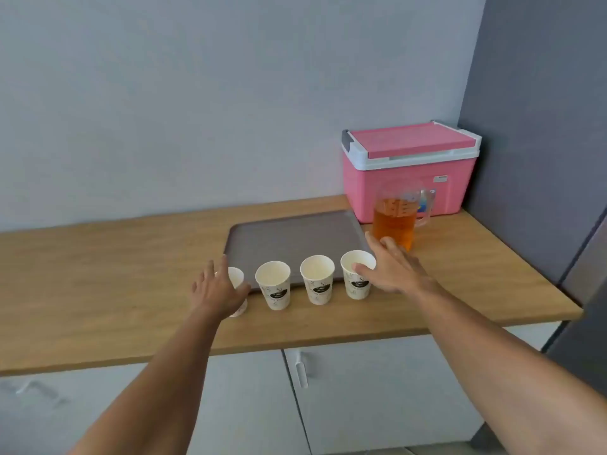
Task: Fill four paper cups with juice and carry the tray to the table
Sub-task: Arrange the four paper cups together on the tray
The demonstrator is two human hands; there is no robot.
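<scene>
Four white paper cups stand in a row on the wooden counter [98,274], just in front of a flat grey tray [295,238]. Their insides look white and empty. My left hand [216,290] lies against the leftmost cup [237,278], fingers straight and thumb across its front, hiding its left side. The two middle cups [274,285] [318,280] stand untouched. My right hand [391,267] is spread beside the rightmost cup [356,280], its thumb tip on the rim. A clear pitcher [395,221] of orange juice stands just beyond my right fingers.
A pink cooler box [410,172] with a closed lid sits in the back right corner behind the pitcher. A dark wall panel [542,126] bounds the counter on the right. White cupboard doors [361,389] are below the counter's front edge.
</scene>
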